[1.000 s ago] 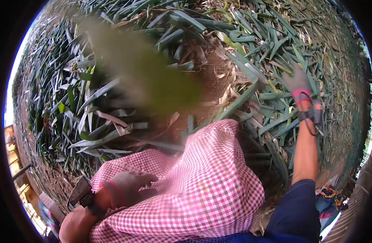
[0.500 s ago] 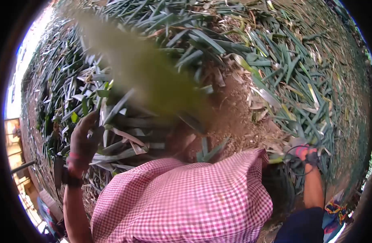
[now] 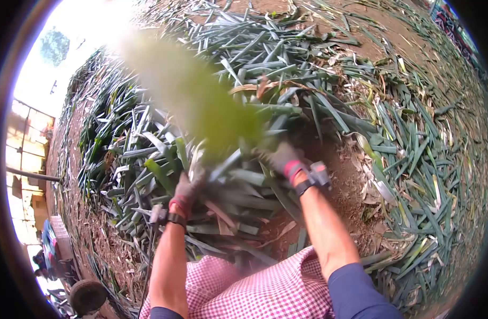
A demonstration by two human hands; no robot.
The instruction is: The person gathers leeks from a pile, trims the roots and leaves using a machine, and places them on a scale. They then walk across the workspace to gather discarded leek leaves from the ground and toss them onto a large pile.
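Observation:
My left hand point(image 3: 190, 189), in a greyish glove with a red cuff, reaches into a heap of cut green leek leaves point(image 3: 249, 177). Across from it, my right hand point(image 3: 285, 159), gloved the same way, touches the heap's right side. The fingers of both hands are smeared by motion and partly lost among the leaves, so their grip is unclear. Small devices are strapped at both wrists. Between and above the hands, a blurred yellow-green patch very close to the camera hides part of the heap.
A pink checked cloth point(image 3: 260, 295) covers my lap. More leek leaves point(image 3: 414, 212) lie scattered on the right, beside brown soil point(image 3: 342, 175) strewn with dry bits. At left are a wheel point(image 3: 88, 296), a metal bar point(image 3: 34, 174) and a railing.
My right hand has moved from the far right inward to the heap. My left hand has shifted right and slightly down into the leaves. The camera view has swung left.

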